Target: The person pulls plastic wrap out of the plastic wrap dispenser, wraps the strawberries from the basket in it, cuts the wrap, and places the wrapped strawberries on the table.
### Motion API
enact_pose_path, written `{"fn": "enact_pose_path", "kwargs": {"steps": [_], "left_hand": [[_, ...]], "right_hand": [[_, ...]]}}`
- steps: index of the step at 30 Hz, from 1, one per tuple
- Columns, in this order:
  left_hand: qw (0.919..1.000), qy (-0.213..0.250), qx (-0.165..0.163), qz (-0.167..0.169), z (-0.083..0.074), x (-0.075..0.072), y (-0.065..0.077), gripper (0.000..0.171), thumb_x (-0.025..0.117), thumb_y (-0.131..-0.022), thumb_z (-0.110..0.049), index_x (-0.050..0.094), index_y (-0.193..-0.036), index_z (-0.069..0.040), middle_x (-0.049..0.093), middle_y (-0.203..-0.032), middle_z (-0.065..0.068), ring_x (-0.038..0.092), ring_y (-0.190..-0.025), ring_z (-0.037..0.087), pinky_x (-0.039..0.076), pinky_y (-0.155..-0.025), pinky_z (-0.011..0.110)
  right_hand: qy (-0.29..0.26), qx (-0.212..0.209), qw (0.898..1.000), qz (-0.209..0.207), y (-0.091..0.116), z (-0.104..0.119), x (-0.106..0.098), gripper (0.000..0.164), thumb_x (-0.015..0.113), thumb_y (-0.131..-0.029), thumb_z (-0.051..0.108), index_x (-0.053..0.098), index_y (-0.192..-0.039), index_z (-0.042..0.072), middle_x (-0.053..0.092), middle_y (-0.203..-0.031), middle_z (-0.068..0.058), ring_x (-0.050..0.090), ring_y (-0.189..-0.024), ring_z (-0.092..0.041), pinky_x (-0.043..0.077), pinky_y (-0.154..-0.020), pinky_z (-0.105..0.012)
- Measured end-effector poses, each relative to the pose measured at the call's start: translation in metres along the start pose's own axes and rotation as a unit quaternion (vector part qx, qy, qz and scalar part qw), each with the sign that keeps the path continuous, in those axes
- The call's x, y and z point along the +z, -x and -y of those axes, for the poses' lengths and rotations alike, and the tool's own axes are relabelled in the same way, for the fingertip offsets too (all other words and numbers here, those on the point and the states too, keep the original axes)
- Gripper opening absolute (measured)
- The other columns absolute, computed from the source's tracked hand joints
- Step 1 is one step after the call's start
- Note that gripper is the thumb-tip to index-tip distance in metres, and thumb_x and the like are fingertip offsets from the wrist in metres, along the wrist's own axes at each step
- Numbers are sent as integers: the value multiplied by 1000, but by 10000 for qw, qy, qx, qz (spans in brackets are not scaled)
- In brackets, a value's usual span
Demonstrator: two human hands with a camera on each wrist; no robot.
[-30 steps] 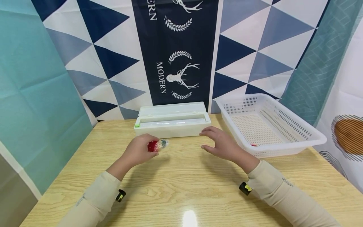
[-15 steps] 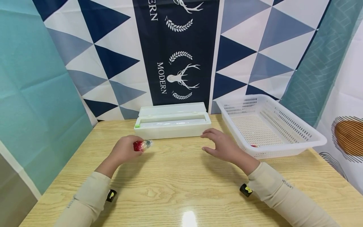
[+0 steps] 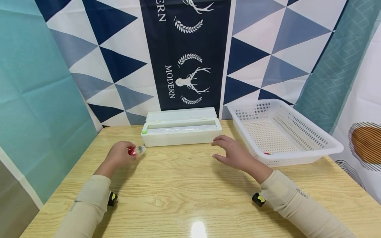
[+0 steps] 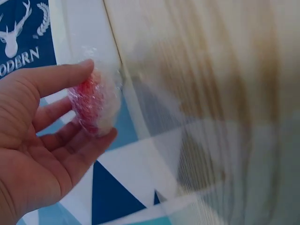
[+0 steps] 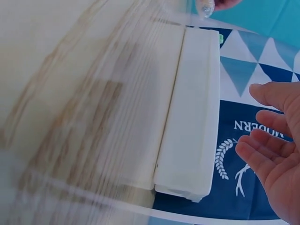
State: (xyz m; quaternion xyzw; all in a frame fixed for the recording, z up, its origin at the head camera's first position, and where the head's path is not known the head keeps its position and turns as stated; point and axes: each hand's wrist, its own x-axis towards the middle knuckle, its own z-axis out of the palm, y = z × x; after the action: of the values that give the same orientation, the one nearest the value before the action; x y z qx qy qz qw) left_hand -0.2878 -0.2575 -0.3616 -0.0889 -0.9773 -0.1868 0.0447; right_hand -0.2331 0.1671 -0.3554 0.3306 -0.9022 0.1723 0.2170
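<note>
**Wrapped bundle in my left hand, my right hand holding nothing**

I pinch the red-and-pale wrapped bundle (image 4: pixel 97 104) in my left hand (image 3: pixel 118 154), thumb over the top and fingertips beneath, over the left part of the wooden table (image 3: pixel 178 195). Holding it by the edges probably keeps the crinkled clear film around it from being crushed, and a tuft of that film juts out beyond my grip.

My right hand (image 3: pixel 231 152) grips nothing; its fingers bend loosely, near the right end of the long white box (image 3: pixel 183 138) and just left of the white basket (image 3: pixel 328 145). The box's lid (image 3: pixel 181 115) is tipped back, I judge to leave the slot easy to reach. Inside lies a strip of clear, shiny film (image 3: pixel 181 129), with a green piece (image 3: pixel 144 132) at the left corner. In the basket, a small red thing (image 3: pixel 266 153) shows just past the near rim; too little is visible for me to say what it is.
</note>
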Motion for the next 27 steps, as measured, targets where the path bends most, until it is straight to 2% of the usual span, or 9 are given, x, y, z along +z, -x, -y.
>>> {"fn": "enact_pose_path", "kwargs": {"steps": [3, 6, 10, 11, 14, 17, 22, 27], "left_hand": [[9994, -39, -346, 61, 9, -5, -5, 43, 77, -79, -15, 65, -114, 7, 65, -102, 19, 57, -91, 32, 50, -86, 49], [9982, -90, -588, 36, 18, -10, -8, 38, 73, -80, -16, 64, -109, 8, 64, -96, 18, 56, -85, 32, 50, -79, 47], [9967, -186, -792, 67, 30, -14, -11, 14, 67, -77, -13, 61, -78, -1, 55, -74, 9, 49, -69, 25, 43, -61, 37], [9961, -169, -855, 106, 32, -15, -11, 12, 65, -76, -12, 57, -71, -5, 50, -69, 6, 46, -66, 23, 40, -58, 35], [9944, -131, -1014, 263, 36, -17, -12, 25, 63, -73, -11, 44, -57, -14, 36, -57, -1, 37, -57, 19, 31, -52, 31], [9935, -114, -1066, 377, 38, -17, -12, 27, 63, -72, -11, 42, -56, -15, 34, -56, -2, 35, -55, 17, 31, -51, 30], [9939, -125, -988, 469, 43, -16, -15, 20, 63, -70, -11, 45, -61, -13, 41, -59, 0, 39, -58, 19, 34, -54, 30], [9938, -50, -932, 609, 45, -15, -18, 23, 61, -69, -9, 43, -56, -16, 38, -51, -3, 36, -52, 16, 32, -52, 28]], "right_hand": [[-41, -33, 10000, 46, 0, -1, 1, 39, 79, -82, 15, 66, -114, -2, 61, -119, -17, 59, -109, -34, 49, -92, -47], [-51, -29, 10000, 78, 1, -2, 2, 39, 79, -82, 15, 66, -115, -2, 60, -119, -17, 59, -110, -33, 49, -92, -47], [-60, -19, 10000, 77, 0, -3, 3, 39, 79, -82, 14, 65, -115, -2, 60, -119, -17, 59, -110, -33, 49, -93, -47], [-58, -16, 10000, 74, 0, -3, 3, 39, 79, -82, 14, 65, -114, -2, 60, -119, -17, 59, -110, -33, 49, -93, -47], [-67, -2, 9999, 80, -1, -3, 3, 39, 79, -82, 14, 65, -114, -3, 60, -119, -17, 58, -110, -34, 49, -93, -47], [-59, 31, 9999, 102, -1, -4, 3, 38, 78, -82, 14, 65, -114, -3, 60, -119, -18, 58, -110, -34, 48, -94, -47], [-63, 133, 9998, 102, -4, -5, 3, 37, 78, -83, 14, 65, -113, -3, 59, -119, -18, 58, -110, -35, 48, -95, -47], [-51, 155, 9998, -80, -9, -8, 4, 35, 78, -82, 11, 65, -111, -4, 60, -116, -19, 58, -108, -35, 47, -95, -48]]}}
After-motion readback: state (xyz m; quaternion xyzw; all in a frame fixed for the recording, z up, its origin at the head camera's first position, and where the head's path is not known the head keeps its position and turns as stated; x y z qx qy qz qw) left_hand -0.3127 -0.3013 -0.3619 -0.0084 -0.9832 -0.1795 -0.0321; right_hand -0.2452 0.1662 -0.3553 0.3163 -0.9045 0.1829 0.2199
